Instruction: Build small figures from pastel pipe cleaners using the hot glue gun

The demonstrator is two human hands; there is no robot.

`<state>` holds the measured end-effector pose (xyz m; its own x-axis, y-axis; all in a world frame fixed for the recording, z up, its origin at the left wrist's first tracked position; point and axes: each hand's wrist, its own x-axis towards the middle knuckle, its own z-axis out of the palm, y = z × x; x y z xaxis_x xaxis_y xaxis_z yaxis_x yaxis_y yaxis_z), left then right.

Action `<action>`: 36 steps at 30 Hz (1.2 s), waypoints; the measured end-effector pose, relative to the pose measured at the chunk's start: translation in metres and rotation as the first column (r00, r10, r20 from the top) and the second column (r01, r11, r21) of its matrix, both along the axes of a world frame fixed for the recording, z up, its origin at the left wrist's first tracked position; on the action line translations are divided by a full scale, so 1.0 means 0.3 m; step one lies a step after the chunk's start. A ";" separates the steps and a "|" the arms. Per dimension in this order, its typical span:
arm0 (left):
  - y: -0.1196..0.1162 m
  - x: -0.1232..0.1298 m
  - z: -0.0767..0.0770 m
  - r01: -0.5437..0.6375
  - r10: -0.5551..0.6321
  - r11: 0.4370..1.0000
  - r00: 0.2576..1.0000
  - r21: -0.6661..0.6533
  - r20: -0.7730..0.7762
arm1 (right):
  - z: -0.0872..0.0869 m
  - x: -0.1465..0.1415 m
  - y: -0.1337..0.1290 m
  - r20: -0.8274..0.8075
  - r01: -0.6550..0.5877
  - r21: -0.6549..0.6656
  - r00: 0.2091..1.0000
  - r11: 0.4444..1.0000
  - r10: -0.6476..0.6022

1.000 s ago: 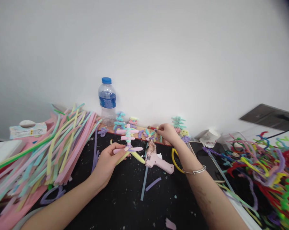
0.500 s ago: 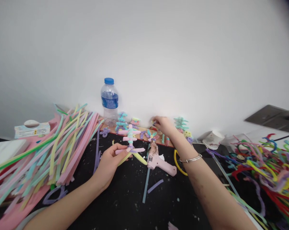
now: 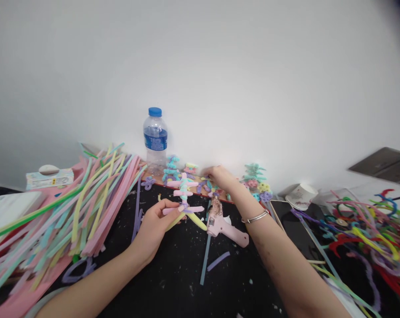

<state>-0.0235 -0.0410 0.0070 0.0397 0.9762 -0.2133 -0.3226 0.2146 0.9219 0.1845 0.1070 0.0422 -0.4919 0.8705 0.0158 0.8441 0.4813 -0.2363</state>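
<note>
Between the thumb and fingers of my left hand (image 3: pixel 158 225) is a pipe-cleaner figure (image 3: pixel 184 190) of pink, mint, purple and yellow pieces, held up over the black table. My right hand (image 3: pixel 219 176) reaches to the back, over a wooden board (image 3: pixel 200 191) with small pipe-cleaner shapes on it. Its fingers are bent down among those shapes, and whatever they hold or touch is hidden. A pink glue gun (image 3: pixel 224 227) lies just right of the figure, its nozzle dirty brown, with a glue stick (image 3: pixel 205 260) sticking out toward me.
Pastel pipe cleaners (image 3: pixel 97 198) pile up at the left beside a tissue box (image 3: pixel 50 178). A water bottle (image 3: pixel 155 141) stands by the wall. To the right are a paper cup (image 3: pixel 301 195), a phone (image 3: pixel 295 229) and tangled bright pipe cleaners (image 3: pixel 382 247). A purple piece (image 3: pixel 219 261) lies in front.
My right hand has shifted slightly left along the board, its fingers lower among the shapes. The left hand still holds the figure. The whole view has slid a little to the right.
</note>
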 end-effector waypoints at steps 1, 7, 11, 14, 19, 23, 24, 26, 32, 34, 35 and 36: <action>0.000 0.000 0.001 -0.002 0.002 1.000 1.000 -0.001 0.001 | -0.004 0.000 0.004 -0.002 0.003 0.014 1.000 1.000 -0.003; -0.006 -0.001 0.004 0.002 -0.002 1.000 1.000 -0.011 0.009 | 0.023 -0.004 -0.003 -0.043 0.089 0.104 0.995 0.991 -0.085; -0.008 -0.001 0.003 -0.002 0.002 1.000 1.000 -0.018 0.005 | 0.093 0.011 -0.071 -0.130 0.230 0.176 0.969 0.957 -0.209; -0.012 0.000 0.005 0.017 -0.017 1.000 1.000 -0.023 0.022 | 0.140 0.021 -0.179 -0.205 0.327 0.204 0.936 0.923 -0.286; -0.022 0.011 0.013 0.071 -0.071 0.997 0.997 -0.013 0.003 | 0.138 -0.011 -0.436 -0.436 0.362 0.042 0.845 0.931 -0.309; -0.035 0.021 0.018 0.131 -0.131 0.991 0.991 -0.003 -0.003 | 0.066 -0.062 -0.588 -0.527 0.292 -0.114 0.792 0.950 -0.307; -0.038 0.022 0.017 0.148 -0.148 0.989 0.989 -0.001 -0.005 | 0.043 -0.071 -0.609 -0.517 0.292 -0.098 0.802 0.951 -0.300; -0.044 0.024 0.013 0.178 -0.178 0.984 0.984 0.017 -0.022 | -0.001 -0.084 -0.634 -0.519 0.323 -0.070 0.796 0.944 -0.311; -0.050 0.022 -0.001 0.243 -0.234 0.968 0.964 0.068 -0.127 | -0.066 -0.100 -0.661 -0.598 0.287 -0.191 0.725 0.939 -0.343; -0.050 0.023 -0.001 0.257 -0.249 0.965 0.961 0.057 -0.121 | -0.071 -0.103 -0.669 -0.598 0.301 -0.135 0.735 0.944 -0.320; -0.049 0.024 0.000 0.260 -0.253 0.964 0.961 0.052 -0.115 | -0.074 -0.103 -0.673 -0.594 0.304 -0.097 0.747 0.948 -0.301; -0.049 0.024 0.001 0.261 -0.255 0.964 0.961 0.049 -0.111 | -0.078 -0.104 -0.676 -0.588 0.303 -0.063 0.759 0.951 -0.281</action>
<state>-0.0162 -0.0557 0.0073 0.2729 0.9472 -0.1686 -0.1671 0.2192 0.9613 0.1534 -0.0959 0.0189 -0.1003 0.9638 0.2470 0.6503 0.2514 -0.7169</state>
